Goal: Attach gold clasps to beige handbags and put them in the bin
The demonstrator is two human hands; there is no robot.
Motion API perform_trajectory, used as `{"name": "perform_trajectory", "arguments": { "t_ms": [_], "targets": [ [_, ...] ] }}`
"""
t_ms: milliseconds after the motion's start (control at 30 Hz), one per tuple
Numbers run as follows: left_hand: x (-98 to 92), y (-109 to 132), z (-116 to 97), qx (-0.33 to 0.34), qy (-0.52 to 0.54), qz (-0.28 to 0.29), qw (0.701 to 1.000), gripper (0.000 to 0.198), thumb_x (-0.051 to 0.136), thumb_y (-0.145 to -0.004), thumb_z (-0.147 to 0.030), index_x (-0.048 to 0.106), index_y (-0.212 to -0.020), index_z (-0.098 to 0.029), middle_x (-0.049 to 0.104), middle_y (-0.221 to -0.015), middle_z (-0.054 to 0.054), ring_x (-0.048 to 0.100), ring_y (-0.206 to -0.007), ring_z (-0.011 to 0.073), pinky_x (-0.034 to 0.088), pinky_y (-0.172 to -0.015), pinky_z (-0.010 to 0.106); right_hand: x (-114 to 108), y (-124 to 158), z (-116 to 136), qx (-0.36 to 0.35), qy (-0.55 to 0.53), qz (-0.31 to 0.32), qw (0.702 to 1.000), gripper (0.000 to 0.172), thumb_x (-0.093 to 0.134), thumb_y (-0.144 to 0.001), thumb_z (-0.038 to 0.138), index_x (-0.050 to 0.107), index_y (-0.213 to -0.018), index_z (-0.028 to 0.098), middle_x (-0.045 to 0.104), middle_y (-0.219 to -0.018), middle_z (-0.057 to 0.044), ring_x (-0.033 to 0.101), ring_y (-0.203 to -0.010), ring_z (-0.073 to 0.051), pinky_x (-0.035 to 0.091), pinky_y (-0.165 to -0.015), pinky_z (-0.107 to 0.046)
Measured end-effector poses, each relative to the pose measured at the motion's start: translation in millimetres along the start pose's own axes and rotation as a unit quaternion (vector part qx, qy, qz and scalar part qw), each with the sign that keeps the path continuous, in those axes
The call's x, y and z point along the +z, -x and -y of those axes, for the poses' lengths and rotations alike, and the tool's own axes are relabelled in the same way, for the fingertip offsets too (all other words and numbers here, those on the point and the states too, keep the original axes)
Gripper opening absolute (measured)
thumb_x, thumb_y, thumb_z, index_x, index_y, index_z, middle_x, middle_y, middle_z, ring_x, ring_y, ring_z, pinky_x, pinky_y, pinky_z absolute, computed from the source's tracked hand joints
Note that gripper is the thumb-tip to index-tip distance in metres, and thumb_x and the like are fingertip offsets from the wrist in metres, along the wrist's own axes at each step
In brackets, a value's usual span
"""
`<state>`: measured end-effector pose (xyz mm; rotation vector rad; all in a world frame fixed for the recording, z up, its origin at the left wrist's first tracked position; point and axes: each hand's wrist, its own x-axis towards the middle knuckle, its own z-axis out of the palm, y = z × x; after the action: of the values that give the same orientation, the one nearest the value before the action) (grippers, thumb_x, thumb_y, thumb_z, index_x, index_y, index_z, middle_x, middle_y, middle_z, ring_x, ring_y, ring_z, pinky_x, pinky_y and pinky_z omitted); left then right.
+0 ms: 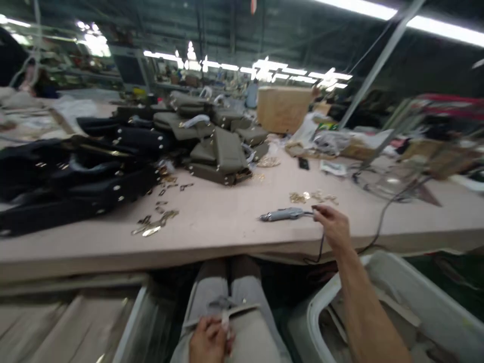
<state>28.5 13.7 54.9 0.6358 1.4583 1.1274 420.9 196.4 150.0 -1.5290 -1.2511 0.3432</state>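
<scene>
On my lap lies a light beige bag piece with a flap or strap along its top edge. My left hand is closed on that top edge, fingers curled round it. A grey electric screwdriver rests on the table, its bit pointing left. My right hand is stretched out to the tool's rear end, with the fingertips pinched at its dark cord. Small gold metal fittings lie just beyond this hand. The picture is somewhat blurred.
Black bags and olive bags are piled at left and centre. Metal clasps lie in front of them. A cardboard box stands behind. White bins flank my legs, and a cord crosses the table at right.
</scene>
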Motion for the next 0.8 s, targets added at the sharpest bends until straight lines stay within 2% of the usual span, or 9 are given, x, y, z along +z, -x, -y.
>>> {"name": "perform_trajectory", "arguments": {
  "t_ms": [33,100,200,267,333,433,533,633,800],
  "targets": [
    [-1.1,0,3,-0.016,0.010,0.011,1.000,0.051,0.088,-0.058,-0.055,0.056,-0.077,-0.019,0.074,-0.065,0.007,0.069,-0.052,0.0236,0.051,-0.043,0.028,11,30,8,0.000,-0.049,0.026,0.998,0.035,0.072,-0.085,0.038,0.071,-0.114,0.017,0.069,-0.088,-0.004,0.064,-0.079,-0.019,0.051,-0.080,-0.033],
    [-5.5,-2,9,-0.031,0.025,0.023,0.999,0.048,0.088,-0.060,-0.048,0.057,-0.080,-0.016,0.075,-0.067,0.010,0.072,-0.058,0.0239,0.054,-0.048,0.026,37,92,23,0.025,-0.130,0.118,0.984,0.033,0.074,-0.088,0.036,0.071,-0.116,0.020,0.068,-0.089,-0.004,0.063,-0.076,-0.018,0.052,-0.078,-0.033],
    [-14.6,-8,18,-0.078,0.045,0.023,0.996,0.048,0.089,-0.061,-0.044,0.058,-0.083,-0.014,0.075,-0.070,0.013,0.073,-0.059,0.0248,0.055,-0.048,0.027,74,179,45,0.081,-0.181,0.284,0.938,0.025,0.072,-0.091,0.037,0.075,-0.111,0.020,0.066,-0.084,-0.004,0.060,-0.072,-0.017,0.050,-0.070,-0.031],
    [-18.6,-8,22,-0.087,0.050,0.027,0.995,0.049,0.089,-0.062,-0.043,0.060,-0.085,-0.011,0.076,-0.073,0.015,0.073,-0.059,0.0246,0.057,-0.050,0.028,95,223,52,0.095,-0.193,0.368,0.905,0.025,0.067,-0.095,0.039,0.077,-0.107,0.020,0.063,-0.084,-0.005,0.060,-0.075,-0.017,0.050,-0.071,-0.030],
    [-20.4,-8,24,-0.087,0.054,0.034,0.994,0.049,0.090,-0.062,-0.042,0.062,-0.087,-0.009,0.076,-0.073,0.016,0.073,-0.059,0.0245,0.058,-0.053,0.029,109,250,52,0.102,-0.187,0.419,0.883,0.028,0.061,-0.097,0.041,0.077,-0.108,0.021,0.062,-0.085,-0.005,0.059,-0.077,-0.017,0.050,-0.072,-0.030],
    [-21.0,-10,26,-0.087,0.065,0.047,0.993,0.049,0.092,-0.060,-0.039,0.064,-0.086,-0.009,0.076,-0.071,0.014,0.073,-0.059,0.0237,0.059,-0.055,0.029,121,261,45,0.141,-0.166,0.441,0.871,0.031,0.062,-0.095,0.044,0.073,-0.111,0.020,0.063,-0.087,-0.005,0.059,-0.075,-0.017,0.051,-0.068,-0.029],
    [-21.5,-11,27,-0.096,0.080,0.054,0.991,0.049,0.093,-0.059,-0.038,0.065,-0.086,-0.008,0.076,-0.073,0.015,0.074,-0.060,0.0236,0.060,-0.055,0.029,126,254,43,0.162,-0.155,0.441,0.869,0.029,0.070,-0.089,0.044,0.071,-0.102,0.018,0.063,-0.081,-0.003,0.058,-0.069,-0.016,0.049,-0.063,-0.028],
    [-23.2,-11,25,-0.109,0.094,0.052,0.988,0.049,0.093,-0.058,-0.036,0.066,-0.085,-0.008,0.076,-0.074,0.015,0.074,-0.060,0.0235,0.059,-0.053,0.028,131,245,48,0.122,-0.146,0.456,0.870,0.025,0.071,-0.089,0.042,0.076,-0.095,0.018,0.064,-0.080,-0.004,0.058,-0.070,-0.017,0.047,-0.064,-0.028],
    [-27.1,-10,19,-0.141,0.112,0.050,0.982,0.048,0.094,-0.054,-0.032,0.065,-0.084,-0.008,0.075,-0.070,0.013,0.074,-0.060,0.0245,0.059,-0.054,0.028,142,243,61,0.097,-0.162,0.496,0.848,0.025,0.063,-0.093,0.035,0.079,-0.104,0.019,0.064,-0.081,-0.005,0.058,-0.067,-0.016,0.047,-0.064,-0.029]
  ]
}}
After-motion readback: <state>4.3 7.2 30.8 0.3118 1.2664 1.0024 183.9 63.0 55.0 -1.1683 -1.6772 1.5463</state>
